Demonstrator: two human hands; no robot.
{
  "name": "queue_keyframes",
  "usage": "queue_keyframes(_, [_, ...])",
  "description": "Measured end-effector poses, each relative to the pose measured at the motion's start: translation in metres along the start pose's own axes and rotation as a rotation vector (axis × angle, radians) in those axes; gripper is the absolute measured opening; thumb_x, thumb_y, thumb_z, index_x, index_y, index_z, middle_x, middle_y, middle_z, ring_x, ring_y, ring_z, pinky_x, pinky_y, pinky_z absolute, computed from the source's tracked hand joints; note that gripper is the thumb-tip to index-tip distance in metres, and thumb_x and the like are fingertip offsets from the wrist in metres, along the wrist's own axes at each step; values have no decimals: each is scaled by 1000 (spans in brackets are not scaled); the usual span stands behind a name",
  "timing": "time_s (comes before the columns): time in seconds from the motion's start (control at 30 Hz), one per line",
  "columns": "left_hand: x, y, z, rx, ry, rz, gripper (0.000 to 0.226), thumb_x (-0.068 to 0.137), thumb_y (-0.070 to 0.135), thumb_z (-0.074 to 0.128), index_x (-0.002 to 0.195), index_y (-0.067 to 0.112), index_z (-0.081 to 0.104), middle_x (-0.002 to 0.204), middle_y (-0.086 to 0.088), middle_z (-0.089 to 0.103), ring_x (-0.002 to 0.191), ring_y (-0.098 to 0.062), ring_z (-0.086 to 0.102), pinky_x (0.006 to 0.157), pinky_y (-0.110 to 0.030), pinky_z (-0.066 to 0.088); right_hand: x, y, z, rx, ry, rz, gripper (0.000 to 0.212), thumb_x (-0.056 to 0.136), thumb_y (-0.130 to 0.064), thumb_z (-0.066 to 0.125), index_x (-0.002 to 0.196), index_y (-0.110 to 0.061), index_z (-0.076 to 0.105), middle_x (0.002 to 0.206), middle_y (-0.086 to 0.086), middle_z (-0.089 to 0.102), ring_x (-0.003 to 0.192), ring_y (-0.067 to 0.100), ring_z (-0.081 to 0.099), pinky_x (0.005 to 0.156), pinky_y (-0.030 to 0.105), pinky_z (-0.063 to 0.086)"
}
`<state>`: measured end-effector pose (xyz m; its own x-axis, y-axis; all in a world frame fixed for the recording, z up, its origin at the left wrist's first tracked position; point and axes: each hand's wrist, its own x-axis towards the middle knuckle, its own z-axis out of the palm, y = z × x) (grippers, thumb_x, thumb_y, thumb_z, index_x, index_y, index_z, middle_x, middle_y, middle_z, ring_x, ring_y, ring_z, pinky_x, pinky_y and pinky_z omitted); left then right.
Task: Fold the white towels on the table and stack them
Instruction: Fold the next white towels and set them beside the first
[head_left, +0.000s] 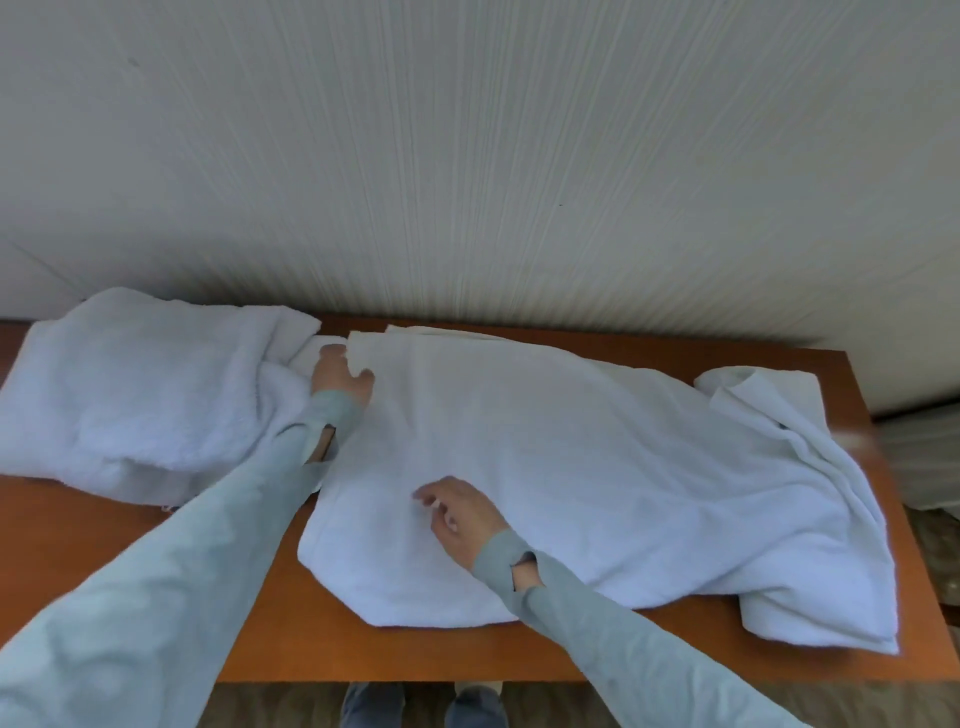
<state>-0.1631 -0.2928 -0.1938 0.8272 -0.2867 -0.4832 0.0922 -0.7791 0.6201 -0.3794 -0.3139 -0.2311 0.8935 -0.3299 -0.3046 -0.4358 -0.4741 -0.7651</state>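
Seemingly mid-fold, seen from the head camera: the left hand (340, 376) reaches to the far left corner of the spread white towel (571, 467) and appears to pinch its edge between thumb and fingers, though blur makes the grip hard to confirm. The right hand (460, 517) rests nearer the body on the towel's middle, its fingers loosely curved and gripping nothing. Just left of the left hand lies a pile of towels (140, 395), touching it. Right of the right hand, the towel bunches toward the edge of the table (270, 597). That rumpled overhang could drag the cloth off or skew the fold.
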Motion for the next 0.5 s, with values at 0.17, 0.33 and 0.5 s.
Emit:
queue_keyframes(0.17, [-84,-71,5,0,-89,87,46,80,6,68,123,1,50,117,-14,57,108,-29,54,98,-35,43,78,-27,-18,136,186,196,32,87,-3,49,118,-9,54,116,11,55,82,15,48,74,17,41])
queue_keyframes(0.33, [-106,-112,20,314,3,-97,83,71,40,76,137,15,32,140,-4,33,125,-31,39,100,-43,36,129,-50,-2,23,59,359,44,89,-17,52,130,-9,40,131,14,43,119,31,46,101,36,40])
queue_keyframes(0.5, [-111,-98,32,323,85,-269,96,60,43,82,134,10,31,129,-11,37,111,-30,49,92,-40,41,131,-57,23,-199,44,447,61,83,-36,58,133,-12,33,134,11,32,120,33,36,96,38,38])
